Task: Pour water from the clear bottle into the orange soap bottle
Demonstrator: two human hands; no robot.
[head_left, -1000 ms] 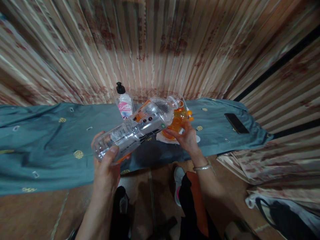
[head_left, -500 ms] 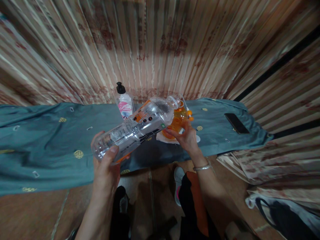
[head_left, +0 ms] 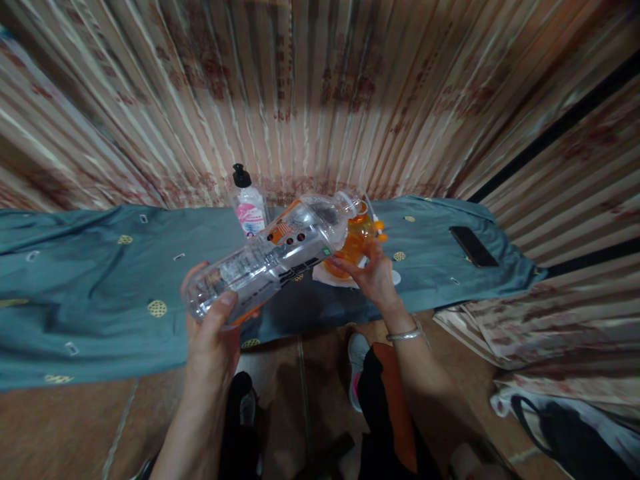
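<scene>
A large clear plastic bottle [head_left: 265, 260] with an orange and black label lies tilted across the middle, its base toward me and its mouth up to the right. My left hand [head_left: 213, 333] is wrapped around it near the base. The bottle's mouth overlaps a transparent container of orange liquid [head_left: 353, 243] with orange fittings at its right side; whether they touch, I cannot tell. My right hand [head_left: 375, 277], a silver bangle on its wrist, grips the container's near side. Beneath the container lies a pale cloth or pad [head_left: 333, 277], partly hidden. The container's top is partly covered by the bottle.
A pump bottle [head_left: 249, 210] with a black top and pink label stands behind the clear bottle. On the teal cloth [head_left: 100, 287] a dark phone [head_left: 473, 247] lies to the right. Pleated curtains [head_left: 300, 100] hang behind. A white disc [head_left: 396, 277] sits beside my right hand.
</scene>
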